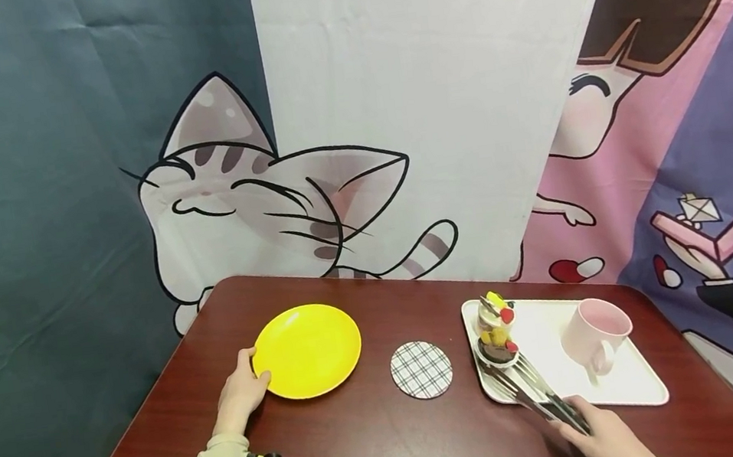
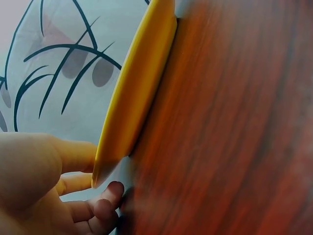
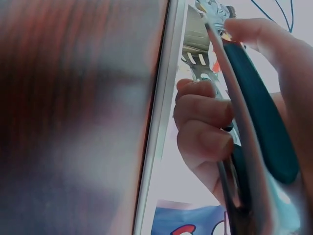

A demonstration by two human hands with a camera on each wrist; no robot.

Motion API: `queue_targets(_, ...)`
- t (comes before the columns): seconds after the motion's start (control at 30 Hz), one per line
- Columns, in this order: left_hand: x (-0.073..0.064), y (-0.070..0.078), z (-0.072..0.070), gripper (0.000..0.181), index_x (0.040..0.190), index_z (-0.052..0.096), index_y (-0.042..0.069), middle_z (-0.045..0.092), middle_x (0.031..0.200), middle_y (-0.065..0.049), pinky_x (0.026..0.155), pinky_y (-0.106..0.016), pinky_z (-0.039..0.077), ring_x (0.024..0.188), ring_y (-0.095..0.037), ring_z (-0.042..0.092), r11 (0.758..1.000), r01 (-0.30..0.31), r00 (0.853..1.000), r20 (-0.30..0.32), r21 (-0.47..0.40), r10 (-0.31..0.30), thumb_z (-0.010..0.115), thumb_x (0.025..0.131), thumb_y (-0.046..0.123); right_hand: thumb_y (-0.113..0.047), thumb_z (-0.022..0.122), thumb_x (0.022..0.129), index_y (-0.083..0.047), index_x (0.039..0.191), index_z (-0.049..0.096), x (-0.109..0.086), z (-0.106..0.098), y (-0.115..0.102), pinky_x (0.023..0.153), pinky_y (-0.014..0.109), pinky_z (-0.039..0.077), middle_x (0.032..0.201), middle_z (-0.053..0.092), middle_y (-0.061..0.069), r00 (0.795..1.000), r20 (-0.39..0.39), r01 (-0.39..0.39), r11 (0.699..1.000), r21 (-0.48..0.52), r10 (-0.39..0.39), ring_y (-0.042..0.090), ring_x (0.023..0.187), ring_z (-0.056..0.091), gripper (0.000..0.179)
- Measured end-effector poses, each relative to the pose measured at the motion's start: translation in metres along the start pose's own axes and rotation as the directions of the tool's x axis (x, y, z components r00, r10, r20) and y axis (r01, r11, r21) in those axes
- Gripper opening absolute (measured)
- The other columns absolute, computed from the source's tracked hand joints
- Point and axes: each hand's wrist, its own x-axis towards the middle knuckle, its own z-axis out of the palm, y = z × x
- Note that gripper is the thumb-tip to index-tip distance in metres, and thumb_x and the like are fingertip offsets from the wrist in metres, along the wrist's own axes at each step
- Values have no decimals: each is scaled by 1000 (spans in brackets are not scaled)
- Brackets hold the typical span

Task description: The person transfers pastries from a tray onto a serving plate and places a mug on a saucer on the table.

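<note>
A yellow plate [image 1: 309,352] lies on the left of the table. My left hand [image 1: 240,390] pinches its near-left rim; the left wrist view shows thumb and fingers at the plate's edge [image 2: 132,93]. My right hand [image 1: 598,433] grips metal serving tongs [image 1: 553,405] by their dark green handles [image 3: 261,112]. The tongs' forked ends reach over the white tray [image 1: 558,311] to a small chocolate cake [image 1: 498,351] topped with fruit. Whether they clamp it I cannot tell. Just behind it stands a cream-coloured fruit-topped cake [image 1: 494,313].
A pink mug [image 1: 592,338] stands on the tray's right side. Between plate and tray lies a round checked coaster [image 1: 421,369]. The brown table [image 1: 367,444] ends at a printed cloth backdrop [image 1: 426,97] behind.
</note>
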Motion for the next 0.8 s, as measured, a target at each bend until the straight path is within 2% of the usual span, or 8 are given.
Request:
queue_targets(0.1, 0, 0, -2, 57, 135, 22, 6, 55, 90, -14, 68, -39, 41, 77, -25, 51, 1000, -11, 1000, -6, -1, 10, 49, 87, 22, -35, 66, 76, -12, 95, 58, 3, -1, -4, 58, 25, 39, 74, 59, -4, 998, 42, -52, 998, 21, 51, 3, 64, 49, 30)
queue_targets(0.2, 0, 0, -1, 57, 136, 22, 7, 53, 86, -12, 66, -36, 39, 74, -23, 50, 1000, -5, 1000, -5, 3, 5, 48, 87, 22, -36, 58, 83, -14, 97, 56, 6, -1, -6, 60, 25, 39, 76, 60, -4, 993, 71, -98, 994, 43, 95, 3, 66, 49, 26)
queue_targets(0.37, 0, 0, 0, 56, 136, 21, 9, 57, 105, -19, 71, -41, 42, 82, -27, 53, 1000, 10, 1000, -1, 4, -10, 47, 87, 22, -24, 53, 88, -12, 98, 52, 8, 1, -6, 60, 27, 39, 80, 62, -1, 995, 61, -81, 996, 43, 79, 3, 65, 48, 16)
queue_targets(0.47, -1, 1, 0, 56, 136, 21, 8, 52, 118, -24, 76, -46, 42, 91, -32, 54, 1000, 8, 1000, 7, -1, -8, 46, 88, 22, -18, 54, 87, -11, 101, 47, 8, 1, -6, 54, 24, 34, 67, 55, -3, 993, 77, -92, 994, 63, 87, 2, 56, 41, 18)
queue_targets(0.53, -1, 1, 0, 56, 136, 20, 7, 50, 121, -25, 77, -47, 41, 94, -34, 54, 1000, 6, 1000, 13, -5, -6, 46, 88, 21, -13, 54, 85, -13, 103, 42, 8, 1, -6, 51, 22, 31, 60, 48, -5, 993, 83, -88, 993, 74, 81, 2, 50, 37, 21)
queue_targets(0.6, -1, 1, -1, 57, 136, 20, 7, 48, 123, -26, 76, -47, 41, 94, -35, 54, 1000, 0, 1000, 13, -3, 0, 45, 88, 22, -8, 54, 84, -17, 102, 40, 8, 1, -6, 51, 21, 30, 59, 46, -6, 995, 90, -56, 996, 67, 50, 1, 51, 37, 24)
queue_targets(0.67, -1, 2, -1, 57, 136, 20, 7, 48, 124, -27, 75, -46, 41, 92, -35, 54, 1000, -2, 1000, 13, -1, 2, 46, 88, 22, -1, 54, 81, -20, 94, 44, 8, 2, -5, 53, 21, 31, 62, 46, -8, 997, 70, 24, 998, 55, -28, 0, 55, 39, 25)
queue_targets(0.8, -1, 2, -3, 57, 137, 19, 6, 47, 124, -27, 75, -46, 42, 91, -34, 54, 1000, -3, 1000, 13, -1, 3, 46, 89, 22, -1, 60, 77, -25, 75, 52, 9, 6, -2, 59, 21, 34, 69, 49, -17, 982, -36, 187, 982, 38, -186, -5, 66, 40, 26)
